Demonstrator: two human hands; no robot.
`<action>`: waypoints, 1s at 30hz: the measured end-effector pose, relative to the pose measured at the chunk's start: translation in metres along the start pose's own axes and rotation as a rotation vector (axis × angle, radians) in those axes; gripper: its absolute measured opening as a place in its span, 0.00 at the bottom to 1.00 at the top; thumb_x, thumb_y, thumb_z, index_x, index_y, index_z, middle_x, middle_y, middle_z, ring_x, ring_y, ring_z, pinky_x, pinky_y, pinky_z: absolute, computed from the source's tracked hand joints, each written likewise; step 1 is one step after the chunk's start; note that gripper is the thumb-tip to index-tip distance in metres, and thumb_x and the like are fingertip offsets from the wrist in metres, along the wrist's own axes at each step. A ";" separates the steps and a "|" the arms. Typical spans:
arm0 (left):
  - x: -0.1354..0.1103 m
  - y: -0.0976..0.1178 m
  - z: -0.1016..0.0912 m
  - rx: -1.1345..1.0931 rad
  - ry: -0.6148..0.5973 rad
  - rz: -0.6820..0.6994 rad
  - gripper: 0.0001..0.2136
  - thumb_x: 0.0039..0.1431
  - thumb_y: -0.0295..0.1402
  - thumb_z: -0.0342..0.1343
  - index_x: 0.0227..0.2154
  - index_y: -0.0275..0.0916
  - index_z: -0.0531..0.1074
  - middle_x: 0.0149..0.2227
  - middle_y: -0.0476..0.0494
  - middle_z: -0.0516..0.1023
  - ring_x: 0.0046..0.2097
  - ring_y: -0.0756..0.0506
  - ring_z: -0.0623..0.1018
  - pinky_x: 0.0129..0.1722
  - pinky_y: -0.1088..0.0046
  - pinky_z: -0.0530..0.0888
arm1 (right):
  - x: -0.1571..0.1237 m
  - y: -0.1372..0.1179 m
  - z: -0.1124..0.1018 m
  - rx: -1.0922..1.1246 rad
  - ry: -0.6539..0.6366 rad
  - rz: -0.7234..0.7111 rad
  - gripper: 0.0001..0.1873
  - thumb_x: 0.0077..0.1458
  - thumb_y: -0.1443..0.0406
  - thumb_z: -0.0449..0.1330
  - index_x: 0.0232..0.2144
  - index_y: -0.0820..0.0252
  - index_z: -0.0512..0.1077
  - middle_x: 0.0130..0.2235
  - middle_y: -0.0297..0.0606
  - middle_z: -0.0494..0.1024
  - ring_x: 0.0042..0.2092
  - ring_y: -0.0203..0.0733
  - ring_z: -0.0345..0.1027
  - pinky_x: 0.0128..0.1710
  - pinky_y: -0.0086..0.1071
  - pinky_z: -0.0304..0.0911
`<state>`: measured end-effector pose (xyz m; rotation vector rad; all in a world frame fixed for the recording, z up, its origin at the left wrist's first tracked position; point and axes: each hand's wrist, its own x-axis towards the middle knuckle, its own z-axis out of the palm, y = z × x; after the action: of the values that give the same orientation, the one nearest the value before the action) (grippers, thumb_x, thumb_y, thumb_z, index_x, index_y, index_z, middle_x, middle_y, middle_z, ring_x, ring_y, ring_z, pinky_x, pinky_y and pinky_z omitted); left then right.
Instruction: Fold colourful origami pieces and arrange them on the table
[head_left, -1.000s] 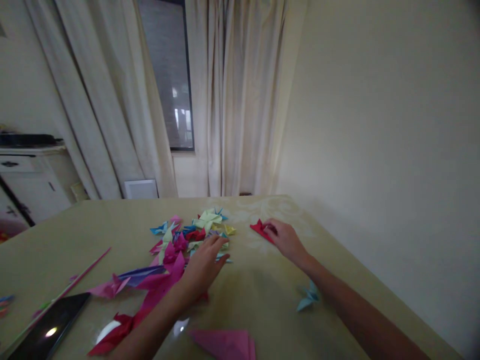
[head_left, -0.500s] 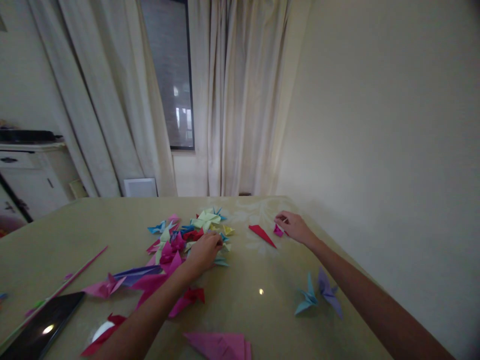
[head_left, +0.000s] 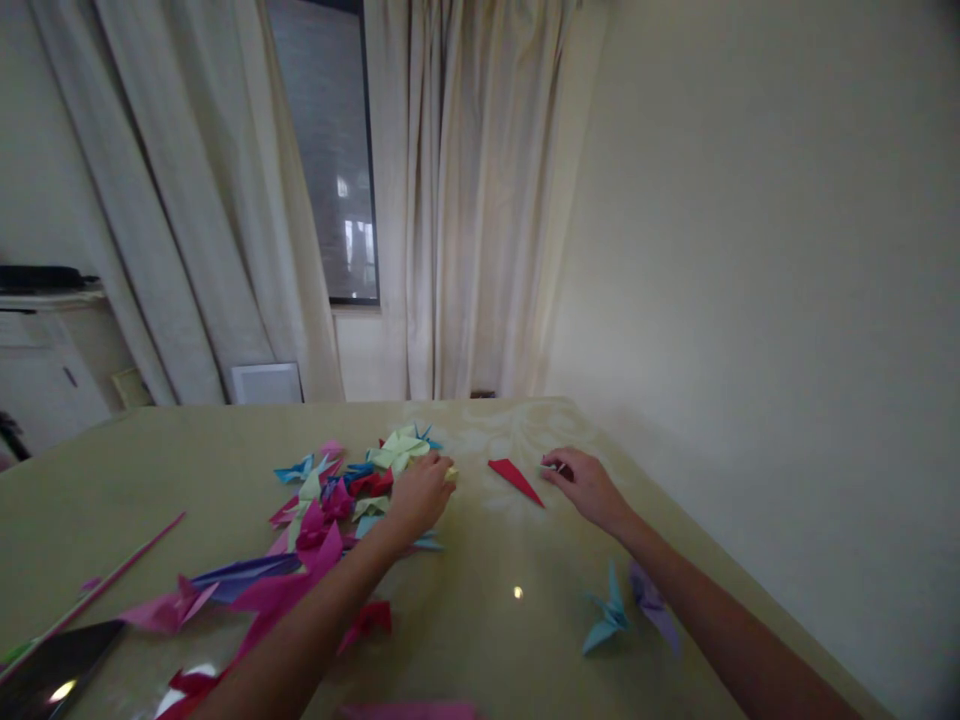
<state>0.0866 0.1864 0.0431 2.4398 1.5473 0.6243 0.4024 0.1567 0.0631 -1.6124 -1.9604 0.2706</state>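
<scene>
My left hand (head_left: pixel 424 492) reaches over the right side of a heap of origami cranes, its fingers curled down at a small yellow folded paper (head_left: pixel 451 473). Whether they grip it is hidden. Pale green cranes (head_left: pixel 399 449), a red folded piece (head_left: pixel 371 484) and a magenta one (head_left: pixel 315 528) lie close by. Farther right, my right hand (head_left: pixel 589 487) is closed in a pinch just above the table, with a small pale bit showing at its fingertips. Between the hands lies a narrow red folded paper (head_left: pixel 516 481).
A light blue crane (head_left: pixel 609 612) and a purple crane (head_left: pixel 655 607) sit beside my right forearm. At left are a dark phone (head_left: pixel 64 665) and a long thin pink-and-green stick (head_left: pixel 120 572). A pink folded paper (head_left: pixel 409 711) shows at the bottom edge. The wall (head_left: pixel 787 350) borders the table's right side.
My left hand has moved up to the yellow paper. The magenta piece below my right hand no longer shows. The view has shifted slightly, moving the table's things left and down.
</scene>
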 end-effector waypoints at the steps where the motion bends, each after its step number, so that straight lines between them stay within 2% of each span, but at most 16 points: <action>1: 0.004 -0.014 0.001 0.024 -0.020 -0.034 0.12 0.69 0.33 0.62 0.53 0.38 0.75 0.56 0.38 0.78 0.56 0.38 0.78 0.58 0.51 0.76 | 0.006 0.013 -0.007 -0.063 0.036 0.044 0.08 0.68 0.64 0.61 0.44 0.60 0.80 0.45 0.44 0.82 0.45 0.46 0.77 0.51 0.41 0.71; 4: 0.009 -0.044 0.007 0.051 -0.087 -0.089 0.15 0.70 0.39 0.62 0.54 0.39 0.75 0.56 0.39 0.78 0.53 0.39 0.80 0.53 0.52 0.80 | 0.022 0.046 -0.019 -0.223 0.100 0.193 0.12 0.70 0.63 0.61 0.52 0.60 0.77 0.55 0.47 0.78 0.51 0.48 0.76 0.56 0.48 0.71; 7: 0.003 -0.055 0.012 0.026 -0.105 -0.086 0.14 0.70 0.39 0.62 0.52 0.38 0.76 0.53 0.41 0.80 0.50 0.41 0.81 0.51 0.55 0.81 | 0.034 0.068 -0.020 -0.306 0.061 0.298 0.17 0.70 0.58 0.63 0.57 0.58 0.74 0.59 0.45 0.76 0.54 0.50 0.75 0.54 0.50 0.74; 11: -0.009 -0.053 -0.002 -0.060 -0.010 -0.038 0.04 0.68 0.27 0.60 0.41 0.36 0.79 0.46 0.42 0.82 0.48 0.42 0.82 0.52 0.59 0.78 | 0.041 0.076 -0.023 -0.291 -0.074 0.335 0.19 0.70 0.58 0.64 0.58 0.59 0.73 0.58 0.45 0.77 0.53 0.49 0.76 0.52 0.48 0.75; 14: -0.015 -0.042 -0.025 -0.168 0.067 0.027 0.09 0.65 0.23 0.56 0.40 0.38 0.81 0.41 0.43 0.82 0.42 0.44 0.83 0.45 0.68 0.78 | 0.044 0.059 -0.027 -0.217 -0.100 0.290 0.18 0.69 0.58 0.64 0.57 0.59 0.73 0.58 0.45 0.76 0.53 0.49 0.76 0.52 0.49 0.75; 17: -0.013 -0.016 -0.038 -0.263 0.111 0.120 0.08 0.64 0.26 0.58 0.37 0.40 0.82 0.38 0.45 0.82 0.39 0.44 0.83 0.41 0.71 0.78 | 0.042 0.017 -0.017 -0.066 -0.108 0.169 0.16 0.72 0.57 0.60 0.56 0.59 0.74 0.55 0.45 0.79 0.50 0.47 0.77 0.51 0.45 0.75; 19: -0.008 0.009 -0.035 -0.304 0.126 0.187 0.07 0.64 0.26 0.59 0.36 0.42 0.82 0.38 0.45 0.83 0.39 0.44 0.83 0.42 0.71 0.77 | 0.036 -0.018 -0.001 0.077 -0.179 0.057 0.19 0.76 0.54 0.52 0.53 0.57 0.77 0.48 0.42 0.83 0.44 0.42 0.80 0.45 0.36 0.75; 21: -0.002 0.033 -0.023 -0.329 0.141 0.232 0.08 0.64 0.25 0.58 0.38 0.42 0.80 0.39 0.46 0.83 0.41 0.44 0.83 0.44 0.70 0.77 | 0.028 -0.047 0.018 0.210 -0.275 -0.040 0.19 0.72 0.50 0.57 0.51 0.53 0.79 0.43 0.37 0.85 0.39 0.40 0.81 0.39 0.31 0.75; 23: 0.005 0.048 -0.007 -0.341 0.155 0.243 0.10 0.66 0.23 0.56 0.42 0.43 0.78 0.41 0.46 0.84 0.43 0.45 0.83 0.46 0.70 0.78 | 0.022 -0.063 0.032 0.303 -0.314 -0.087 0.19 0.68 0.49 0.61 0.51 0.53 0.79 0.41 0.36 0.86 0.37 0.40 0.82 0.36 0.30 0.75; 25: 0.012 0.050 0.007 -0.336 0.156 0.224 0.11 0.69 0.23 0.52 0.47 0.43 0.75 0.44 0.46 0.84 0.44 0.46 0.83 0.44 0.71 0.80 | 0.019 -0.061 0.038 0.347 -0.297 -0.082 0.18 0.68 0.51 0.61 0.50 0.55 0.79 0.41 0.37 0.85 0.36 0.41 0.82 0.36 0.31 0.75; 27: 0.018 0.040 0.017 -0.296 0.142 0.183 0.12 0.72 0.23 0.48 0.51 0.42 0.73 0.47 0.44 0.83 0.46 0.47 0.83 0.45 0.70 0.81 | 0.022 -0.046 0.037 0.340 -0.250 -0.037 0.16 0.69 0.54 0.60 0.46 0.58 0.80 0.40 0.39 0.85 0.36 0.41 0.81 0.37 0.33 0.76; 30: 0.024 0.013 0.025 -0.166 0.106 0.089 0.11 0.73 0.26 0.53 0.55 0.39 0.73 0.55 0.39 0.80 0.55 0.42 0.80 0.54 0.59 0.79 | 0.030 -0.011 0.031 0.256 -0.159 0.087 0.14 0.71 0.57 0.59 0.47 0.61 0.78 0.41 0.40 0.83 0.37 0.41 0.80 0.39 0.36 0.76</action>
<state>0.1168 0.2036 0.0317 2.3959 1.3683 0.8749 0.3727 0.1890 0.0524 -1.5487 -1.8829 0.6752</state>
